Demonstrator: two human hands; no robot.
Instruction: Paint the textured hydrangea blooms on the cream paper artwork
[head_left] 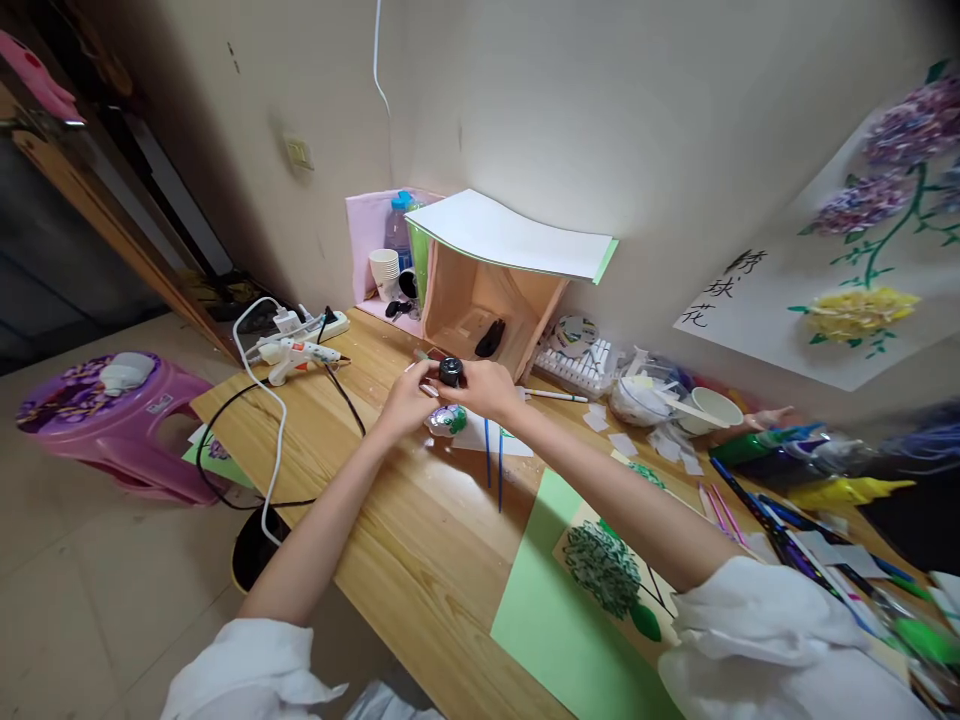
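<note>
My left hand point(407, 398) and my right hand point(487, 388) meet over the far part of the wooden table point(405, 560). Between their fingertips is a small black round cap-like thing point(451, 371); both hands pinch around it. Just below the hands a small green and white bottle-like object point(448, 419) lies on the table, partly hidden by my fingers. Two thin blue sticks point(493, 465) lie close by on the wood. Nearer me, a green paper sheet point(540, 610) carries a card with a dark green flower craft point(602, 570).
A white glue gun point(296, 356) and power strip point(322, 326) sit at the table's far left, cables trailing off the edge. An open wooden box point(487, 310) topped with white paper stands behind. Bowls point(712, 408), paint bottles and pens crowd the right. A pink stool point(112, 410) stands on the floor.
</note>
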